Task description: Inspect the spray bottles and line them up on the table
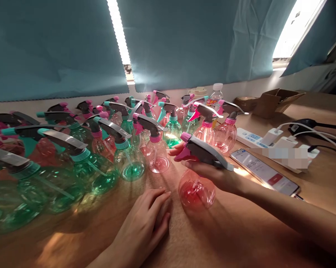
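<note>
My right hand (pixel 209 172) is wrapped round the neck of a pink spray bottle (pixel 196 191), just under its dark grey head with a pink nozzle and trigger. That bottle is upright, its base on or just above the table; I cannot tell which. Its thumb side is partly hidden behind the spray head. My left hand (pixel 149 214) rests on the table to the left of this bottle, fingers loosely bent and holding nothing. Beyond both hands stand a clear pink spray bottle (pixel 157 156) and a green spray bottle (pixel 129 163).
Several more green and pink spray bottles crowd the left and back of the wooden table (pixel 226 230). On the right lie a phone (pixel 264 172) and a white power strip (pixel 250 137) with chargers and cables. An open cardboard box (pixel 276 104) stands behind them. Blue curtains (pixel 184 44) hang at the back.
</note>
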Demonstrator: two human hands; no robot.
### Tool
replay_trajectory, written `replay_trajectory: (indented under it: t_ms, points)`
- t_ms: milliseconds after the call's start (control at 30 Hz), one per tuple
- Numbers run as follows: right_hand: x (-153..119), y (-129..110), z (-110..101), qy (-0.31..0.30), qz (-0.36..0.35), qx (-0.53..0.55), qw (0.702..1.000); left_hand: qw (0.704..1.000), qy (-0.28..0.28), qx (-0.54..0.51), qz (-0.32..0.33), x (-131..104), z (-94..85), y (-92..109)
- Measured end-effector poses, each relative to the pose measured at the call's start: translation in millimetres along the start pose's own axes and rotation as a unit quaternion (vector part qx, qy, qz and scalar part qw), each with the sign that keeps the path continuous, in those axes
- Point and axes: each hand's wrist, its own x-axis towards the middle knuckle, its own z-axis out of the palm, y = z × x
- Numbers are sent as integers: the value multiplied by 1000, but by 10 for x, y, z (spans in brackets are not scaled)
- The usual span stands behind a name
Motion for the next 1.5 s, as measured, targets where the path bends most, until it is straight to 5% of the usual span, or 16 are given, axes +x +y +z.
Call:
replay_trajectory:
  t_ms: [400,1500]
  points:
    - [-14,41,10,5,-37,-25,999,996,-3,86,10,-53,78,-84]
    - [-4,37,-25,-19,-16,-22,999,996,-19,87,22,-19,36,-72]
